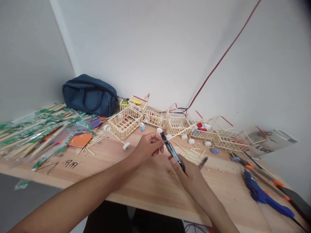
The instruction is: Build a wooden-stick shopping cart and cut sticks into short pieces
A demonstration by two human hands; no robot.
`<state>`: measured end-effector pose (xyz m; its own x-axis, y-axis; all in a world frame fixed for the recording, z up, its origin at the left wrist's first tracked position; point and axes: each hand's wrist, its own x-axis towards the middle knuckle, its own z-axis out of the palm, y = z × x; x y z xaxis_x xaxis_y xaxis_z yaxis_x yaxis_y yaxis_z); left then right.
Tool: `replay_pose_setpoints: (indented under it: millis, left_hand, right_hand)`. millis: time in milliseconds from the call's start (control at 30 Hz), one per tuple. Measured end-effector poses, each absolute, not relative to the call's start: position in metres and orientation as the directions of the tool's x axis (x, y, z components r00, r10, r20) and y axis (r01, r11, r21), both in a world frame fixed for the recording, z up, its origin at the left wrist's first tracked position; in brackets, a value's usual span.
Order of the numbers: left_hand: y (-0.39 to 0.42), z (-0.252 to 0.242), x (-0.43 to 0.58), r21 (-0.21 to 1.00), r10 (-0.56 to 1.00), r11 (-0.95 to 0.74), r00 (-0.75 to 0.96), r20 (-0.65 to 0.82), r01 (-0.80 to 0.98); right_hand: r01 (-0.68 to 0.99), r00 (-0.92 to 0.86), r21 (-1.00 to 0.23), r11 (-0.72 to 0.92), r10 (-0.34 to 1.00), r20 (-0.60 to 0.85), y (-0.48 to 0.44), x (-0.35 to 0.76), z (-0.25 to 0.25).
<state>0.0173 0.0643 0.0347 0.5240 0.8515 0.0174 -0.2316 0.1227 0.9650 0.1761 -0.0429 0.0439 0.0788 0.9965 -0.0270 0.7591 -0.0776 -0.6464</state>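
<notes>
Currently, the right hand (191,174) grasps a black-and-grey tool (172,151), tilted over the surface (145,189). The left hand (147,145) curls beside the tool's far end; cannot tell whether its fingers pinch anything. Cut sticks (191,156) lie beyond the right hand, near stick-built baskets (125,128).

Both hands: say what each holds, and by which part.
The right hand holds a dark tool by its near end; whether the left hand pinches anything cannot be told.
</notes>
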Motion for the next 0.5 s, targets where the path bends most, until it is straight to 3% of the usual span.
replay_pose_setpoints:
  millis: [500]
  left_hand:
    - [0.067,0.025,0.018,0.989,0.823,-0.012,0.56,0.094,-0.148]
  right_hand:
    - [0.787,0.125,-0.614,-0.06,0.99,0.064,-0.05,0.181,0.046]
